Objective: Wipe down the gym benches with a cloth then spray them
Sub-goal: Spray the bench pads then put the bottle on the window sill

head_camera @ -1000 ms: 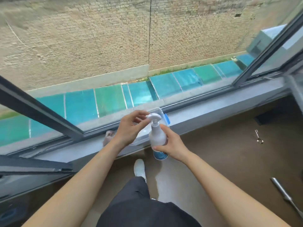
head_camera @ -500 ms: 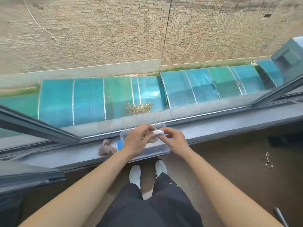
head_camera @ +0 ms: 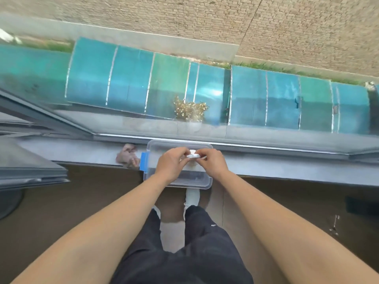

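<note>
Two bare forearms are extended forward from the bottom corners in the head view, converging over a clear plastic container [head_camera: 207, 182] set on the grey window sill [head_camera: 287, 171]. Left hand [head_camera: 171, 163] is held palm-down, fingers [head_camera: 180, 153] curled in and pinched on the white pump head of the spray bottle [head_camera: 193, 156]. Right hand [head_camera: 215, 162] is mirrored opposite, fingers [head_camera: 203, 154] closed on the same white head from the other side. Only the bottle's top is seen; the body is hidden under the hands, so whether it stands inside the container cannot be told. A blue latch [head_camera: 144, 161] is seen on the container's left end. A crumpled pinkish cloth [head_camera: 127, 156] is lying on the sill just beside that latch, not held. Black trousers and white shoes [head_camera: 192, 196] are seen below the sill, on the brown floor [head_camera: 61, 212].

Versus 1.0 s ago: the bottle was held upright and fully visible in the right hand, with the left on the pump; now it is lowered to the container and mostly covered. Versus 0.5 s ago: hand pose and grip are nearly unchanged. The view has been tilted further down, so more of the teal roof panels [head_camera: 131, 78] outside is shown.
</note>
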{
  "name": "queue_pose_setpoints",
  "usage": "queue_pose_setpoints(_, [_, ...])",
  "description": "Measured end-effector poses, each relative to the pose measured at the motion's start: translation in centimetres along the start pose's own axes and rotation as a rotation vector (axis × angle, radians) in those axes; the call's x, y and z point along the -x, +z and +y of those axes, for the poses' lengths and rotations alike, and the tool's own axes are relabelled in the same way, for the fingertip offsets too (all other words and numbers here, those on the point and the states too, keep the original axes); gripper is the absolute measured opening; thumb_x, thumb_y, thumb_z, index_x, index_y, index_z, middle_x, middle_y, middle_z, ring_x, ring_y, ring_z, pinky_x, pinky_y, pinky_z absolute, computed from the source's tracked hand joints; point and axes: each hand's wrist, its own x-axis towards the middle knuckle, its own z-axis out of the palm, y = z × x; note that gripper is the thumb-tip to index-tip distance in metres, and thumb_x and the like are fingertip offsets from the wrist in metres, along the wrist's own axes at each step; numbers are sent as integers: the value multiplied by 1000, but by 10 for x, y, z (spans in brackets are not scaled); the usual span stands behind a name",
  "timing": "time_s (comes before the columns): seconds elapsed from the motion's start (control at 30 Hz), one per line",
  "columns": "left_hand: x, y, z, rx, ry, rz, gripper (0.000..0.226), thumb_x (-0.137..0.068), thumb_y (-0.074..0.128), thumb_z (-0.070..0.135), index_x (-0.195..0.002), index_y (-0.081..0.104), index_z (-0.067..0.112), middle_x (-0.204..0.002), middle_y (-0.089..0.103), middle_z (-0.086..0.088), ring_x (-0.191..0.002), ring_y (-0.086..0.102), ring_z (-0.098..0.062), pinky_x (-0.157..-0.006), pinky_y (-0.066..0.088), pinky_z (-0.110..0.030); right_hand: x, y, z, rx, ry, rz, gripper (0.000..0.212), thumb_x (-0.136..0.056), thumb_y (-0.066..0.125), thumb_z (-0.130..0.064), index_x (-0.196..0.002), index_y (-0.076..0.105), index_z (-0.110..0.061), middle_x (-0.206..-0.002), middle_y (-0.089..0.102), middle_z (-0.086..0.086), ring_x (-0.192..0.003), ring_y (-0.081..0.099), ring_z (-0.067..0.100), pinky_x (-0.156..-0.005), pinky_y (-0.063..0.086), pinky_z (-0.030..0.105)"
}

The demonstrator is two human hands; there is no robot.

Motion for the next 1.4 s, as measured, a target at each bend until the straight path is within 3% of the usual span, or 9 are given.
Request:
queue_pose_setpoints(0.13, [-4, 11, -12, 38, -44, -13, 15, -98, 66, 33, -107, 68, 20, -102, 71, 3, -93, 63, -20, -74, 49, -36, -6, 9, 0, 77, 37, -41, 26, -100, 60, -23, -124, 69, -24, -109, 74, 0, -101, 66, 22, -86, 52, 34])
queue_pose_setpoints(0.43, [10, -11, -45, 146, -64, -86, 33, -95, 70, 32, -127, 65, 25, -126, 67, 8, -111, 63, -16, -93, 56, -43, -8, 14, -12, 31, 149, 8, 27, -93, 67, -22, -120, 69, -20, -114, 71, -1, -99, 63, 17, -81, 44, 27])
queue_pose_setpoints(0.57, [39, -40, -89, 219, -168, -47, 28, -94, 71, 26, -122, 68, 25, -112, 68, 13, -101, 66, -12, -94, 56, -39, 12, 30, -19, -120, 283, 146, 46, -91, 70, -24, -136, 59, -22, -122, 63, -3, -86, 59, 17, -89, 53, 38])
queue_pose_setpoints(0.67, [59, -60, -127, 241, -241, -36, 22, -94, 72, 21, -116, 72, 20, -101, 71, 9, -93, 68, -12, -95, 55, -37, 33, 61, -38, -183, 384, 363, 40, -92, 67, -20, -131, 59, -18, -111, 59, -4, -88, 61, 19, -89, 51, 37])
queue_pose_setpoints(0.83, [73, -88, -197, 42, -308, -150, 24, -96, 67, 35, -119, 69, 25, -102, 69, 13, -100, 68, -14, -90, 54, -37, 56, 143, -76, -256, 420, 348, 34, -91, 71, -24, -124, 64, -16, -112, 58, -3, -97, 62, 17, -92, 48, 31])
queue_pose_setpoints(1.0, [46, -101, -249, -190, -301, -223, 40, -97, 62, 50, -130, 64, 26, -126, 69, 4, -116, 65, -23, -92, 52, -39, 61, 197, -65, -208, 577, 335, 41, -90, 72, -31, -127, 62, -17, -125, 59, 3, -114, 59, 24, -99, 48, 38])
queue_pose_setpoints(1.13, [12, -95, -275, -181, -297, -184, 57, -94, 70, 42, -145, 51, 27, -146, 53, -10, -131, 54, -35, -101, 47, -46, 61, 207, -53, -133, 653, 328, 73, -90, 72, -37, -153, 40, -17, -159, 32, 9, -141, 35, 33, -113, 33, 42])
queue_pose_setpoints(1.23, [-8, -84, -287, -126, -268, -302, 70, -91, 74, 38, -153, 42, 38, -164, 30, -14, -147, 34, -39, -117, 37, -49, 57, 209, -49, -185, 669, 281, 85, -90, 73, -43, -159, 29, -23, -167, 13, 5, -149, 26, 29, -117, 32, 43])
queue_pose_setpoints(1.4, [-11, -77, -294, -138, -274, -346, 67, -93, 73, 36, -153, 47, 19, -147, 52, -15, -135, 48, -37, -111, 42, -47, 56, 207, -55, -250, 678, 240, 85, -89, 75, -41, -159, 29, -24, -169, 1, 4, -151, 27, 26, -115, 32, 37])
